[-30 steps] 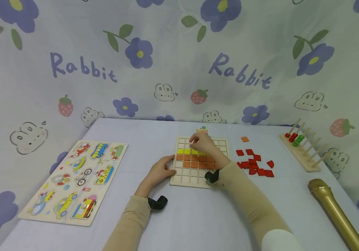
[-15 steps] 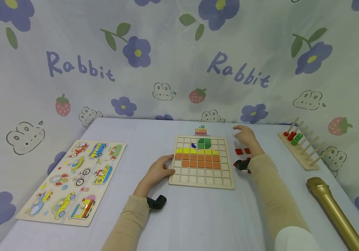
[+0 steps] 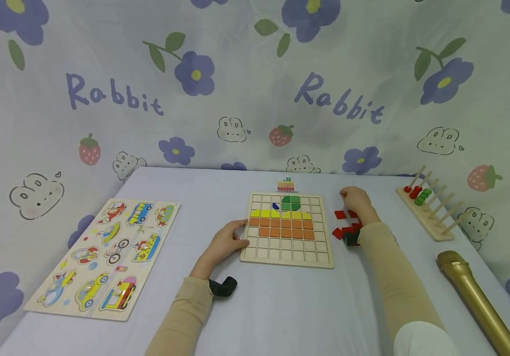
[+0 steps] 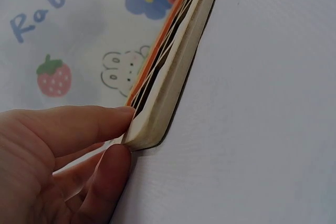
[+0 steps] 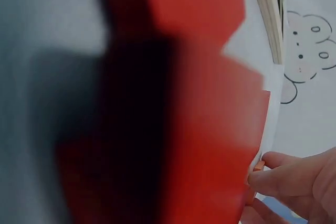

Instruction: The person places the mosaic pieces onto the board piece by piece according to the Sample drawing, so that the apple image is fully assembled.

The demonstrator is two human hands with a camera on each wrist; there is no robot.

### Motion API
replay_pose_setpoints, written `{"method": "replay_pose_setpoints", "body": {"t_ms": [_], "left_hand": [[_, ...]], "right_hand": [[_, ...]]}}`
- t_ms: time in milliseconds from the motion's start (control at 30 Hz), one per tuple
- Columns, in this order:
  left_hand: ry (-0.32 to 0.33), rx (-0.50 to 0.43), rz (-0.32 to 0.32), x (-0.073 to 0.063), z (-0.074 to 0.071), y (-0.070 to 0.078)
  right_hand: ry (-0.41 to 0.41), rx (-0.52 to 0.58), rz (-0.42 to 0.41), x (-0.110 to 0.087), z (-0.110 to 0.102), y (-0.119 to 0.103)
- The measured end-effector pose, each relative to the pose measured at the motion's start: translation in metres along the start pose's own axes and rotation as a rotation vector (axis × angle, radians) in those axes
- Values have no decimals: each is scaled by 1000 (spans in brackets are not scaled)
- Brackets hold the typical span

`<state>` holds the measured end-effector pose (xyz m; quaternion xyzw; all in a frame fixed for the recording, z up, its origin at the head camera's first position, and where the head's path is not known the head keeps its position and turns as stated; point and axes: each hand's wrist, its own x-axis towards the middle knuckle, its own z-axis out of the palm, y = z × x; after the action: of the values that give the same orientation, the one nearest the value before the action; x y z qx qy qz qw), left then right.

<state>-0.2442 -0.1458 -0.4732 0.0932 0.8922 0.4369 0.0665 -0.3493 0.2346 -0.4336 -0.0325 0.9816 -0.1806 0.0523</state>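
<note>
A square wooden grid board point(image 3: 321, 252) lies in front of me, bearing rows of yellow tiles point(image 3: 277, 214) and orange tiles point(image 3: 286, 228). Green pieces point(image 3: 291, 202) and a small blue piece point(image 3: 275, 205) sit higher on it. My left hand point(image 3: 224, 242) touches the board's left edge with index finger and thumb; the left wrist view shows these fingertips at the board's pale edge. Right of the board, my right hand point(image 3: 356, 201) pinches a small orange tile point(image 5: 258, 167) just beyond the loose red tiles point(image 3: 341, 214).
A small pattern card point(image 3: 287, 184) lies behind the board. To the left is a vehicle puzzle board point(image 3: 108, 257). At the right stand a wooden peg rack point(image 3: 428, 210) with red and green beads and a gold microphone point(image 3: 477, 301). A printed cloth point(image 3: 255, 99) hangs behind the table.
My right hand has left the board, reached right past the red tiles and taken hold of the orange tile there. My left hand stays at the board's edge.
</note>
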Motion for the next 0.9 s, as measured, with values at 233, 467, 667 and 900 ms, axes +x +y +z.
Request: {"method": "replay_pose_setpoints", "body": {"t_ms": [233, 467, 667, 900], "left_hand": [[2, -7, 3, -1, -1, 2], [-1, -14, -6, -2, -1, 2], [-3, -16, -4, -4, -1, 4], [1, -27, -10, -5, -1, 6]], "right_hand": [[32, -6, 41, 2, 3, 3], [42, 61, 57, -2, 3, 2], [104, 196, 7, -11, 1, -14], [12, 692, 18, -16, 7, -57]]}}
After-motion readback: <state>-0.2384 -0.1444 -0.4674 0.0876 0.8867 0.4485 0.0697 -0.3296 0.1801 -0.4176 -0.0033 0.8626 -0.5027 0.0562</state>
